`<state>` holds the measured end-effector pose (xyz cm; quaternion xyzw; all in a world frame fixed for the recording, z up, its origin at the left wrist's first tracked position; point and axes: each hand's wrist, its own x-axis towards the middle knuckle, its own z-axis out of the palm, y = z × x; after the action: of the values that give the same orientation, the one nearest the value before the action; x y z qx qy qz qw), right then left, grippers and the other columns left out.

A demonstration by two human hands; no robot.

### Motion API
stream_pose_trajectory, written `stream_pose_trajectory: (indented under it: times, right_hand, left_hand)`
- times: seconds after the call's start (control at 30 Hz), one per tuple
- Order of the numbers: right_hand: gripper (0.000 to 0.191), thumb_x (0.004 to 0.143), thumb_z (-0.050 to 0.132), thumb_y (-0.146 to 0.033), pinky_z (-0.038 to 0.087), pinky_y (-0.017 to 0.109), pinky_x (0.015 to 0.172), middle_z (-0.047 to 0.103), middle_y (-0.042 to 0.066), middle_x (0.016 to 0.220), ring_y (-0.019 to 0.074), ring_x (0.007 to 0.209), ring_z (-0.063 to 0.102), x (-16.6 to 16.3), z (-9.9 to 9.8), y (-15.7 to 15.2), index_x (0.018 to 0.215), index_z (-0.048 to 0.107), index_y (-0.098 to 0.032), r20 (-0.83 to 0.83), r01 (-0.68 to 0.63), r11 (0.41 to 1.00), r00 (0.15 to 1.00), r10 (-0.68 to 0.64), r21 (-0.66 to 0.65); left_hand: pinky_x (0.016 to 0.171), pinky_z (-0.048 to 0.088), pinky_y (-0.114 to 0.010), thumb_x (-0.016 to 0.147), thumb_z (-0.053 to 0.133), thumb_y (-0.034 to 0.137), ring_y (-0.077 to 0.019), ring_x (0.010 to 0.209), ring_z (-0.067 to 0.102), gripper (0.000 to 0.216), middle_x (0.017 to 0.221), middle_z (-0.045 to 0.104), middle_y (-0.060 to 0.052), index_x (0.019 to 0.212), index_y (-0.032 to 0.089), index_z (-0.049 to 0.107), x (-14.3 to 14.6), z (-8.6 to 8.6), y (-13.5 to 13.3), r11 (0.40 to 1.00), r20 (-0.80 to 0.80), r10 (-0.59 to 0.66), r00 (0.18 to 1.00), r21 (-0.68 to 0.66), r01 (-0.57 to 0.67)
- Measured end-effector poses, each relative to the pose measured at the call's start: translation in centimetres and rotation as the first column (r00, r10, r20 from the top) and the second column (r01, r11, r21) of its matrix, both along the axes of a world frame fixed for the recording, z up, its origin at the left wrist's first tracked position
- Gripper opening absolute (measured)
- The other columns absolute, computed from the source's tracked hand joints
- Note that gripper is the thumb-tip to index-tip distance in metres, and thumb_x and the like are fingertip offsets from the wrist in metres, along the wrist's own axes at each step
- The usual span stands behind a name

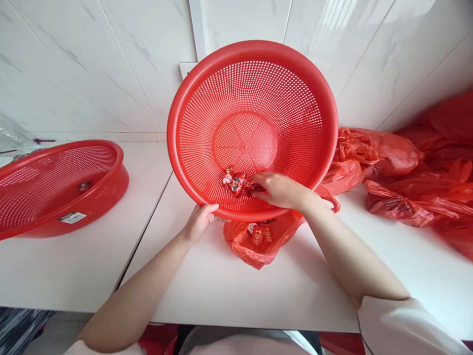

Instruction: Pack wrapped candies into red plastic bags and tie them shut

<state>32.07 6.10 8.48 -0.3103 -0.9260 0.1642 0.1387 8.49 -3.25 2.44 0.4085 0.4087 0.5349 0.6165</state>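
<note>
A large red plastic basket (pixel 254 52) with a perforated wall is tipped toward me, its lower rim over an open red plastic bag (pixel 244 246). My left hand (pixel 199 222) grips the near left of the rim, thumb on top. Inside the basket, near its low side, my right hand (pixel 277 190) is closed with curled fingers around dark red wrapped candy, mostly hidden by the fingers. Just left of those fingertips lie a few red-and-white wrapped candies (pixel 235 181). The bag holds pieces in printed red wrappers, partly covered by the basket.
On the left stands another red basket (pixel 99 190) with a small dark piece (pixel 84 186) inside and a white label outside. Several filled red plastic bags (pixel 391 153) crowd the right side of the white table (pixel 207 291). A tiled wall (pixel 121 64) rises behind.
</note>
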Motion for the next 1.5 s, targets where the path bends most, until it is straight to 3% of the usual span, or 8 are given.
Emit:
stream_pose_trajectory:
  times: [0.13,0.3,0.5,0.63,0.77,1.2,1.37,1.5]
  right_hand:
    - [0.028,0.094,0.044,-0.018,0.045,0.029,0.081,0.07,0.008,0.107,0.0192,0.092,0.065,-0.2,-0.7,0.4,0.113,0.065,-0.021,0.043,-0.089,0.992,0.995,0.094,-0.095]
    - [0.026,0.097,0.043,-0.025,0.045,0.027,0.072,0.07,0.005,0.093,0.0154,0.075,0.063,0.5,0.8,0.0,0.112,0.063,-0.019,-0.058,-0.169,0.978,0.985,0.163,-0.123]
    - [0.025,0.094,0.047,-0.026,0.046,0.027,0.073,0.07,0.005,0.097,0.0154,0.078,0.063,1.3,2.2,-0.7,0.114,0.061,-0.019,-0.133,-0.182,0.962,0.979,0.157,-0.203]
    - [0.026,0.086,0.061,-0.037,0.046,0.027,0.068,0.072,0.004,0.092,0.0159,0.077,0.064,2.1,3.6,-1.3,0.106,0.065,-0.02,-0.105,-0.144,0.912,0.988,0.112,-0.385]
    - [0.022,0.082,0.066,-0.038,0.048,0.026,0.068,0.074,0.003,0.09,0.0172,0.078,0.067,2.8,4.6,-1.6,0.097,0.072,-0.022,-0.003,-0.18,0.842,0.978,0.208,-0.508]
    - [0.018,0.085,0.058,-0.027,0.048,0.026,0.066,0.074,0.002,0.083,0.0165,0.074,0.066,2.6,3.7,-1.3,0.089,0.074,-0.02,0.075,-0.16,0.865,0.972,0.221,-0.475]
    - [0.027,0.09,0.055,-0.039,0.045,0.027,0.066,0.071,0.004,0.081,0.0155,0.07,0.062,1.4,2.6,-1.0,0.088,0.07,-0.018,-0.063,-0.051,0.962,0.997,0.035,-0.269]
    - [0.033,0.09,0.053,-0.047,0.04,0.026,0.062,0.066,0.003,0.073,0.0147,0.065,0.057,-0.8,-0.2,-0.4,0.092,0.068,-0.018,-0.134,0.16,0.967,0.973,-0.188,-0.2]
  left_hand:
    - [0.075,0.059,-0.043,0.078,0.062,0.028,-0.0315,0.1,0.067,0.035,0.108,0.071,-0.012,0.109,0.012,0.066,0.0,-0.1,0.0,1.0,-0.011,0.007,1.0,-0.004,-0.007]
    - [0.078,0.058,-0.042,0.08,0.061,0.028,-0.0307,0.102,0.066,0.035,0.109,0.071,-0.011,0.112,0.014,0.066,-0.4,-0.4,0.2,1.0,-0.03,0.009,1.0,0.029,-0.008]
    - [0.078,0.057,-0.041,0.082,0.06,0.028,-0.03,0.102,0.066,0.026,0.107,0.072,-0.01,0.102,0.014,0.068,-0.7,-0.4,0.3,0.997,-0.053,0.054,0.997,0.059,-0.051]
    - [0.078,0.056,-0.041,0.079,0.06,0.028,-0.0291,0.098,0.067,0.021,0.099,0.073,-0.01,0.091,0.014,0.068,-0.5,-0.1,0.4,0.994,-0.051,0.092,0.994,0.065,-0.088]
    - [0.074,0.055,-0.038,0.076,0.061,0.029,-0.0282,0.094,0.067,0.017,0.093,0.073,-0.009,0.083,0.014,0.067,-0.5,0.0,0.5,0.992,-0.064,0.118,0.991,0.058,-0.114]
    - [0.081,0.055,-0.041,0.08,0.062,0.03,-0.0293,0.101,0.066,0.023,0.104,0.072,-0.009,0.097,0.015,0.067,-0.8,-0.8,0.6,0.995,-0.059,0.089,0.994,0.045,-0.086]
    - [0.084,0.055,-0.042,0.081,0.062,0.03,-0.0296,0.105,0.065,0.026,0.109,0.071,-0.01,0.102,0.015,0.068,-0.5,-0.8,0.4,0.999,-0.045,0.027,0.999,0.042,-0.025]
    - [0.088,0.054,-0.042,0.082,0.062,0.029,-0.0296,0.111,0.062,0.025,0.114,0.069,-0.01,0.102,0.014,0.068,0.2,-0.4,-0.1,0.998,-0.03,-0.047,0.998,0.035,0.048]
